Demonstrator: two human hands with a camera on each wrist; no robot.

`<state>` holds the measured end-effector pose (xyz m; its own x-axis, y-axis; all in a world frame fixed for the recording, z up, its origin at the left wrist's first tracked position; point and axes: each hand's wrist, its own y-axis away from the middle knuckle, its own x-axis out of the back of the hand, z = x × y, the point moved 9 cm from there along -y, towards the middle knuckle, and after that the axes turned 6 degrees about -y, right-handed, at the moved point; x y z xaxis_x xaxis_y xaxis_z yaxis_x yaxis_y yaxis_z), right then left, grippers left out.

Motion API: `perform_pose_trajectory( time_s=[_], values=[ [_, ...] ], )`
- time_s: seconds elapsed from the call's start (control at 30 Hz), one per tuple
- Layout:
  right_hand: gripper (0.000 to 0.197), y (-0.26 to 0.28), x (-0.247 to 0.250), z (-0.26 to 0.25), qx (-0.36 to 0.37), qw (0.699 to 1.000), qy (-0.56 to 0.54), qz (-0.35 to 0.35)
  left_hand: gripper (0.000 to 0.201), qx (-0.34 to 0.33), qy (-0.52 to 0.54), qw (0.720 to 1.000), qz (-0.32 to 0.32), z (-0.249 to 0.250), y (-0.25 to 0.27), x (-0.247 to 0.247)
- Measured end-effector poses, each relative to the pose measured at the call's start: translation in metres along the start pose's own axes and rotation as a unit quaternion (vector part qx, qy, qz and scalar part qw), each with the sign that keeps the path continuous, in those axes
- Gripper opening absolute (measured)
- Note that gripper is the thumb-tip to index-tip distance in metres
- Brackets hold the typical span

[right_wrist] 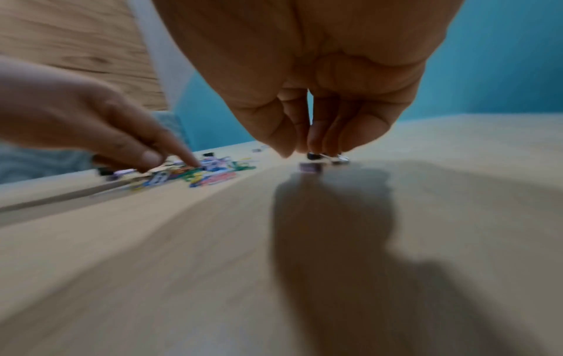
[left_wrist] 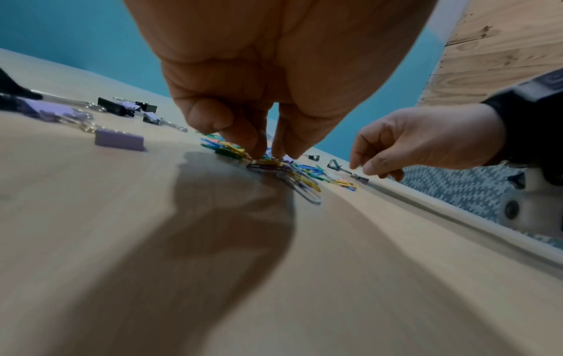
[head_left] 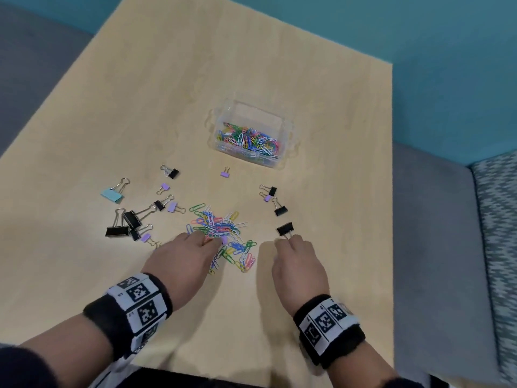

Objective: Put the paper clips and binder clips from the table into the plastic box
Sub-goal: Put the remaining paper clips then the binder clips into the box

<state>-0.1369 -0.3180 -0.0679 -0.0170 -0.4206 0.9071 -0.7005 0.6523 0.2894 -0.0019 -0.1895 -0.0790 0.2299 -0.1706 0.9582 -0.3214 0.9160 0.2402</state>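
Note:
A clear plastic box (head_left: pixel 282 123) stands mid-table, partly filled with coloured paper clips. Nearer me lies a loose pile of paper clips (head_left: pixel 223 225). My left hand (head_left: pixel 208 239) is down on that pile, thumb and fingers pinching a few clips (left_wrist: pixel 268 162). To the right lies a black binder clip (head_left: pixel 284 228). My right hand (head_left: pixel 289 238) pinches its wire handles, and the blurred right wrist view shows those fingers (right_wrist: pixel 315 142) curled down onto it. More binder clips, black and purple, lie scattered left (head_left: pixel 131 219) and right (head_left: pixel 280 210) of the pile.
A light blue binder clip (head_left: pixel 113 195) lies far left and a small purple one (head_left: pixel 225 172) just in front of the box. The table's right edge (head_left: pixel 391 191) borders a grey seat and a patterned cushion (head_left: pixel 498 247). A teal wall lies behind.

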Motion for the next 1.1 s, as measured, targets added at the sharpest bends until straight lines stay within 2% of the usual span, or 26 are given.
perform_pose_trajectory(
  time_s=[0.1,0.2,0.37,0.53,0.7,0.83,0.9,1.0,1.1],
  values=[
    [0.052,0.011,-0.016,-0.041,0.110,0.993,0.038,-0.036,0.056,0.010,-0.001,1.000,-0.009,-0.002,-0.003,-0.005],
    [0.063,0.015,-0.025,-0.060,0.137,0.986,0.071,-0.057,0.059,0.006,-0.013,1.000,-0.012,0.001,-0.002,-0.007],
    [0.059,0.030,-0.038,-0.069,0.155,0.981,0.073,-0.086,0.050,0.003,-0.029,1.000,0.002,0.002,-0.002,0.000],
    [0.056,0.046,-0.045,-0.071,0.166,0.977,0.059,-0.120,0.040,0.007,-0.030,0.999,-0.042,0.001,0.003,-0.009],
    [0.049,0.037,-0.034,-0.060,0.128,0.987,0.032,-0.089,0.043,-0.027,-0.041,0.998,-0.046,0.014,0.000,-0.007],
    [0.043,0.037,-0.025,-0.044,0.097,0.993,0.028,-0.065,0.047,-0.052,-0.040,0.995,-0.075,0.036,-0.009,-0.001],
    [0.044,0.041,-0.022,-0.034,0.084,0.995,0.029,-0.054,0.048,-0.047,-0.032,0.995,-0.077,0.049,-0.022,0.000],
    [0.050,0.048,-0.021,-0.021,0.073,0.995,0.032,-0.057,0.037,-0.037,-0.019,0.996,-0.072,0.064,-0.042,0.002],
    [0.054,0.056,-0.022,-0.020,0.090,0.993,0.023,-0.069,0.028,-0.038,-0.004,0.997,-0.070,0.058,-0.036,0.005]
  ],
)
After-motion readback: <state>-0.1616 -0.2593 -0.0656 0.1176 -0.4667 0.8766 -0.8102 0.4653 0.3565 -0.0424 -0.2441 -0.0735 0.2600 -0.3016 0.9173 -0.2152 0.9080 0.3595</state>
